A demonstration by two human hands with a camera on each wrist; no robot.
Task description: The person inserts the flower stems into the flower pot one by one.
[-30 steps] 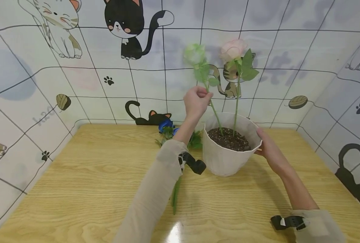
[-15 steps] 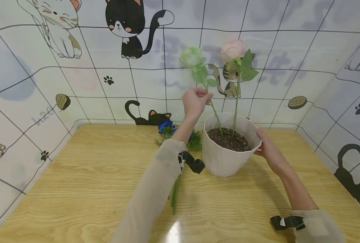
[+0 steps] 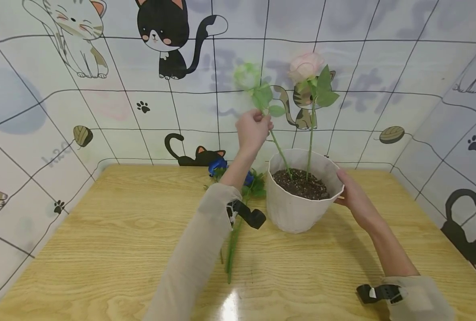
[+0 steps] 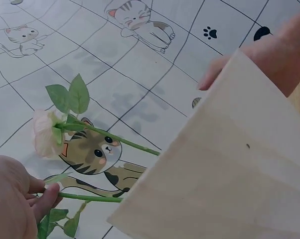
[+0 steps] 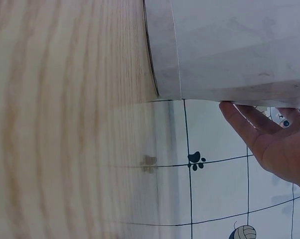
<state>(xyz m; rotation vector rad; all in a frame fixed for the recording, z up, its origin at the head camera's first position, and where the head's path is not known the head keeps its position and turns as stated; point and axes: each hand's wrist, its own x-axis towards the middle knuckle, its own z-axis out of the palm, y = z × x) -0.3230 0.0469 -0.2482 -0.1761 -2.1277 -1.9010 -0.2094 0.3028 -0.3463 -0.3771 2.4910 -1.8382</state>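
Wood-grain table (image 3: 121,223): bright light reflection (image 3: 230,305) toward the near side. Far wall (image 3: 194,107): white, black-gridded, printed with cartoon cats (image 3: 163,22). Left wall (image 3: 5,156) and right wall (image 3: 430,138): white, likewise gridded and printed.

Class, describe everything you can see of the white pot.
The white pot has a lightly faceted wall, perhaps of thin plastic, and a wide mouth facing up. It rests on the wooden table, partly filled with dark, speckled soil from which two flower stems rise. The right hand grips its rim.
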